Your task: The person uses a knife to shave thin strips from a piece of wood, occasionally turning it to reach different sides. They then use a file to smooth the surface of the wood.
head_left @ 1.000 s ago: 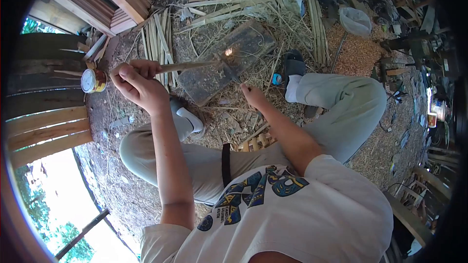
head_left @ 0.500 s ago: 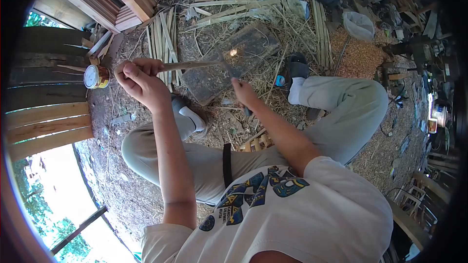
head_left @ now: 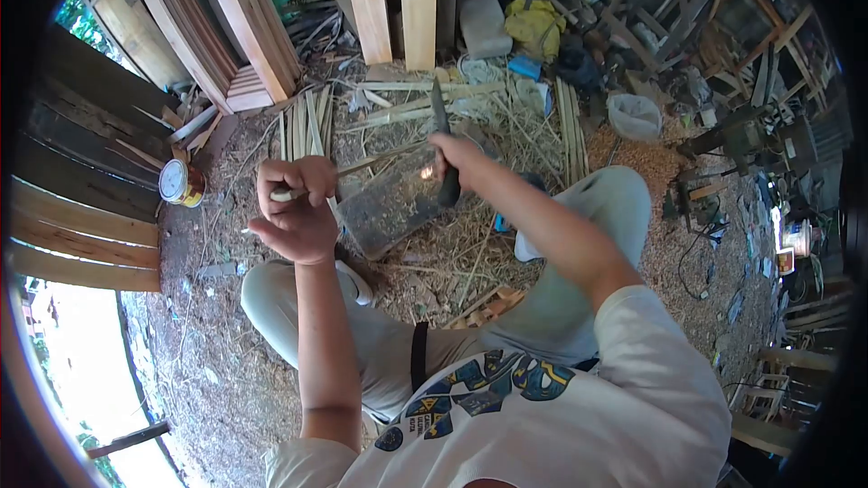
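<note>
My left hand (head_left: 298, 208) is closed around a thin wooden strip (head_left: 380, 161), its pale near end poking out between the fingers. The strip slants right and away, over a worn wooden block (head_left: 384, 226) on the ground. My right hand (head_left: 457, 163) grips the dark handle of a knife (head_left: 438, 108), whose blade points away from me. The blade crosses near the strip's far end in this view. Shavings and plant fibres lie on and around the block, between my bent legs.
Split strips (head_left: 307, 122) lie left of the block, with more (head_left: 571, 131) at right. A paint can (head_left: 181, 183) stands by the plank wall. Beyond a sawdust heap (head_left: 628, 158) are a white sack (head_left: 635, 116) and scrap wood. Tall boards (head_left: 418, 9) lean at the back.
My right hand has raised the knife, its blade now pointing away. My left hand has turned and shifted right with the strip. The head view has tilted further forward.
</note>
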Available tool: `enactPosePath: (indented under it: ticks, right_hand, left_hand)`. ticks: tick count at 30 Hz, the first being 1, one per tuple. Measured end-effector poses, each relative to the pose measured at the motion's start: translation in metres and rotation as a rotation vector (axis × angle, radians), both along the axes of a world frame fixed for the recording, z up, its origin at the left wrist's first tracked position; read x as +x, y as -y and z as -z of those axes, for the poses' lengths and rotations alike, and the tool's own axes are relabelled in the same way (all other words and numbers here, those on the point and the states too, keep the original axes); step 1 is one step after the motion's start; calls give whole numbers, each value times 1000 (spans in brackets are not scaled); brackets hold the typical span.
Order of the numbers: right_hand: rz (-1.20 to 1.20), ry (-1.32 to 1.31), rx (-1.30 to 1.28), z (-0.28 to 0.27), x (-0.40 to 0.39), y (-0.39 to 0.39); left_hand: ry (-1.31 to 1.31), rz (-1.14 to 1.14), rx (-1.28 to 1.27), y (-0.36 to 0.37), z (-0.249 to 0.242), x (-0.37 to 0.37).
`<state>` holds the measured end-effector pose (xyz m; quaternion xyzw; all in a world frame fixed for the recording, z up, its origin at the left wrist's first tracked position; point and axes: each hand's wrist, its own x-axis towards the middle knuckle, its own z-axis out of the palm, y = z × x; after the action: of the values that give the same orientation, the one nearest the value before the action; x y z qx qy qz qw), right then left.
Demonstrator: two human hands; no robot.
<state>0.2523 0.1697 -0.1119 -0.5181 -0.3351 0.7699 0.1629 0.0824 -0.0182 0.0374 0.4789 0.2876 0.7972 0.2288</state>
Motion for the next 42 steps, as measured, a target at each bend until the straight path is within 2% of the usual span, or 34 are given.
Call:
enactPosePath:
  ticks: [3,6,11,13,18,20,23,24,27,28,30,32,34,35,36,38,39,40,42]
  right_hand:
    - [75,-63,79,-63,6,-39]
    - [141,-159,59,-89,16,-47]
    - [145,-280,-86,-65,11,-20]
    - [264,-384,-298,-67,-9,-10]
    - [144,-269,-225,-96,-32,-1]
    - [114,-335,-192,-100,-39,-7]
    - [104,-402,-211,-93,-36,-42]
    - [129,-433,-223,-93,-33,-52]
    - [197,-465,-184,-89,-23,-77]
    - [236,-489,-143,-87,-20,-85]
    - [240,-467,-91,-87,-14,-101]
    - [309,-409,79,-98,-7,-102]
    - [298,-361,200,-99,-3,-103]
    - [305,-334,313,-101,-3,-104]
    - [289,-334,322,-107,-3,-100]
    - [286,-198,518,-119,0,-93]
    - [264,-198,593,-119,0,-92]
    - [257,-204,604,-119,0,-92]
    - [219,-118,720,-126,-3,-82]
  left_hand:
    - [-12,-8,28,-1,-2,-4]
    - [-74,-24,121,-3,-10,-3]
    - [-171,-122,213,-1,-20,4]
    - [-203,-109,244,2,-28,12]
    - [-314,-42,391,0,-52,38]
    - [-325,-74,379,2,-52,47]
    - [-432,111,346,-7,-48,52]
    - [-433,111,353,-11,-44,53]
    - [-376,435,81,-18,-36,59]
    - [-375,440,91,-19,-34,59]
    - [-474,532,-221,-25,-24,53]
    - [-481,545,-279,-31,-6,46]
    - [-328,490,-467,-35,9,47]
    - [-203,502,-454,-38,14,48]
    - [-199,488,-443,-41,16,46]
    - [-62,326,-542,-50,15,39]
    - [-82,220,-567,-55,11,35]
    - [-84,212,-555,-63,6,29]
    - [-100,-29,-603,-85,-5,14]
